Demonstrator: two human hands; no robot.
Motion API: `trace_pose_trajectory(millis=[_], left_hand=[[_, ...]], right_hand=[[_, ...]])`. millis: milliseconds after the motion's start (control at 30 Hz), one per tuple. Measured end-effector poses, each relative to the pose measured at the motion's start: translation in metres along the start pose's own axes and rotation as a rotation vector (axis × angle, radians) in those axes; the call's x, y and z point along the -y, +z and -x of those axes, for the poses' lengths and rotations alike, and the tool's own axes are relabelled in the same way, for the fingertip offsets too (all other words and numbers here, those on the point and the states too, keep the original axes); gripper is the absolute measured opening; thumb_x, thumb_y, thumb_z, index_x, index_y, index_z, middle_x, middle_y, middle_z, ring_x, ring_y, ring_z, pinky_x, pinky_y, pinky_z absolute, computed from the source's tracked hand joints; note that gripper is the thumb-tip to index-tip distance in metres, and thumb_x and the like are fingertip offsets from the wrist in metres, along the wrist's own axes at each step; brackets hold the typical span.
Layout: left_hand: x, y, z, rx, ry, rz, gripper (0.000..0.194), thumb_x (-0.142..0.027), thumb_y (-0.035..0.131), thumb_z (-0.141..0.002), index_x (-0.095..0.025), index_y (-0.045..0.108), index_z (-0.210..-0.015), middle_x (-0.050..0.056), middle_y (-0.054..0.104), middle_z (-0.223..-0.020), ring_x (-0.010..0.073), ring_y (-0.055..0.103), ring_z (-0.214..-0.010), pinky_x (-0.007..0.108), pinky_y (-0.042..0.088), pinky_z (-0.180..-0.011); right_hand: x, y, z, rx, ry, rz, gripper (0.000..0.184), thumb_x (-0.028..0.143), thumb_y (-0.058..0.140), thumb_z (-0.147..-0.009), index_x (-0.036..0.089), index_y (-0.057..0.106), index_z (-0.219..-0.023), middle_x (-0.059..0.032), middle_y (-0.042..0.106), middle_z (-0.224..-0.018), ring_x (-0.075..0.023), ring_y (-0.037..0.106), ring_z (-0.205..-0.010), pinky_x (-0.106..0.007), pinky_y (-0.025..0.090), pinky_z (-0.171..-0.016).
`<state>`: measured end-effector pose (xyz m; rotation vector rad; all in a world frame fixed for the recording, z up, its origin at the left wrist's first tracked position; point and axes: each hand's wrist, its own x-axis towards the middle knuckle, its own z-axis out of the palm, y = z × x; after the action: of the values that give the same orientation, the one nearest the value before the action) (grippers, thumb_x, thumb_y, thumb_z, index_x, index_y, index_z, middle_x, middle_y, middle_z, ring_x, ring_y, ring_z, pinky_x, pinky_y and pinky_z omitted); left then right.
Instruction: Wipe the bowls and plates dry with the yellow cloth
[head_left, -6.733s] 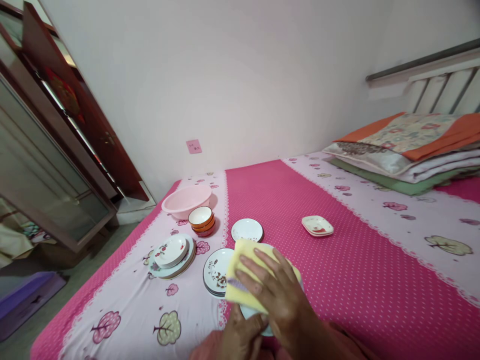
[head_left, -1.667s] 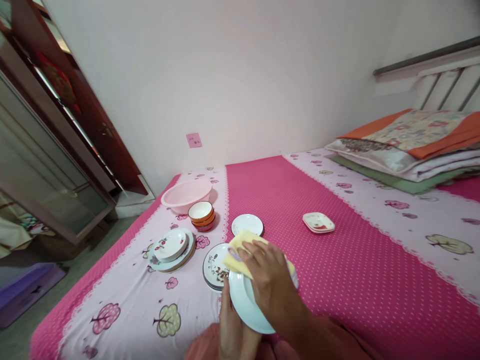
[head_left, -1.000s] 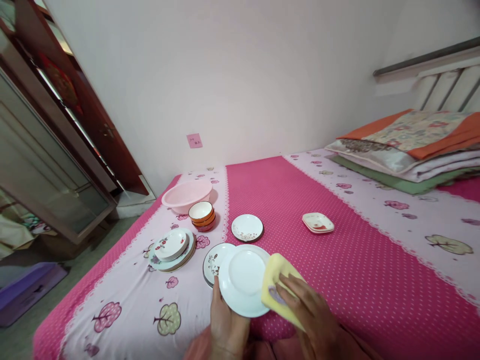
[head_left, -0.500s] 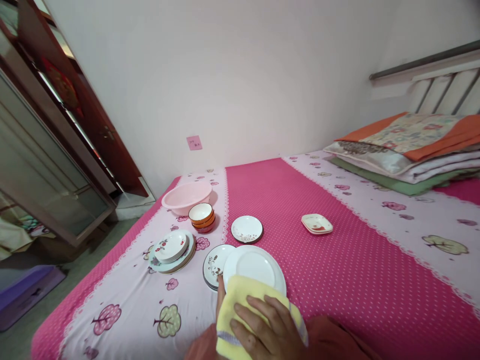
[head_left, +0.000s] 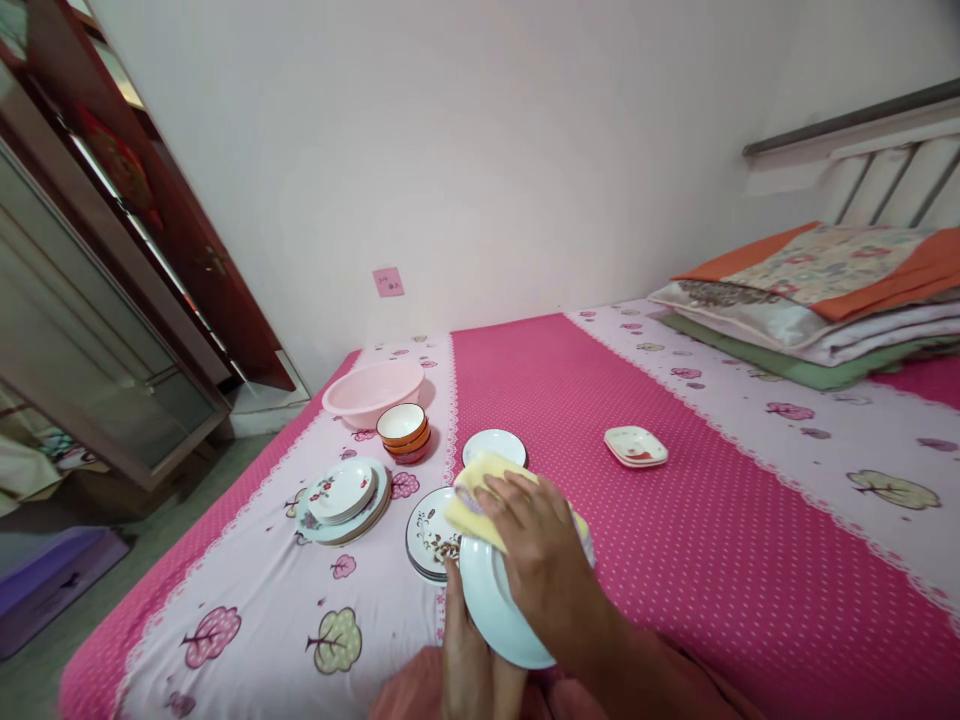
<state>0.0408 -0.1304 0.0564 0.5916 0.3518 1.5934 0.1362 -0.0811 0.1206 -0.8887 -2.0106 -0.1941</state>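
Note:
A white plate (head_left: 495,610) is held bottom side up over my lap. My left hand (head_left: 469,640) grips it from below at its left edge, the thumb along the rim and the other fingers hidden underneath. On the plate's far rim, my right hand (head_left: 536,535) presses a folded yellow cloth (head_left: 480,490), fingers closed over it. Just left of the held plate lies a stack of floral plates (head_left: 431,535) with dark rims. Behind the cloth, another dark-rimmed plate (head_left: 495,442) is partly covered from view.
Further left are stacked floral plates (head_left: 341,492) on larger ones, orange bowls (head_left: 403,425) and a pink basin (head_left: 375,390). Small square dishes (head_left: 636,445) lie on the right of the pink bedspread (head_left: 712,560). Folded bedding (head_left: 817,290) is piled at the far right.
My right hand and the cloth have moved from the plate's near side up to its far rim. The plate has come nearer to me, and more of my left hand shows.

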Motion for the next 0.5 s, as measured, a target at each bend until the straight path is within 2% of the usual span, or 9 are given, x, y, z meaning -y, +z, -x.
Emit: trace_pose_trajectory(millis=[100,267,367,500], left_hand=[[0.000,-0.001,0.000,0.089,-0.091,0.241,0.063,-0.064,0.028,-0.106,-0.029,0.064,-0.144,0.008,0.054,-0.158,0.0307,0.038,-0.155,0.049,0.011,-0.132],[-0.009,0.001,-0.005,0.117,-0.123,0.278,0.066,-0.065,0.025,-0.106,-0.027,0.065,-0.143,0.008,0.052,-0.158,0.0286,0.040,-0.153,0.043,0.008,-0.132],[-0.015,-0.003,-0.009,0.176,-0.132,0.285,0.066,-0.063,0.022,-0.106,-0.027,0.062,-0.145,0.006,0.053,-0.157,0.0266,0.040,-0.154,0.042,0.007,-0.132],[-0.019,-0.009,-0.012,0.302,-0.150,0.292,0.067,-0.060,0.016,-0.108,-0.028,0.057,-0.149,0.005,0.053,-0.157,0.0246,0.038,-0.155,0.041,0.003,-0.132]], right_hand=[[-0.026,0.001,0.002,0.061,0.082,0.020,0.053,0.002,0.043,-0.094,0.017,0.059,-0.143,-0.0123,0.070,-0.137,-0.0304,0.060,-0.126,-0.050,0.047,-0.106],[-0.055,-0.004,0.029,0.049,0.124,-0.012,0.055,0.002,0.043,-0.096,0.018,0.053,-0.149,-0.0125,0.068,-0.139,-0.0272,0.063,-0.126,-0.046,0.055,-0.104],[-0.062,-0.009,0.050,0.007,0.119,-0.010,0.054,0.007,0.046,-0.099,0.020,0.050,-0.151,-0.0122,0.071,-0.135,-0.0266,0.067,-0.122,-0.045,0.058,-0.102],[-0.058,-0.019,0.076,-0.027,0.076,0.006,0.048,0.013,0.044,-0.104,0.020,0.052,-0.151,-0.0130,0.071,-0.135,-0.0270,0.067,-0.125,-0.043,0.057,-0.104]])
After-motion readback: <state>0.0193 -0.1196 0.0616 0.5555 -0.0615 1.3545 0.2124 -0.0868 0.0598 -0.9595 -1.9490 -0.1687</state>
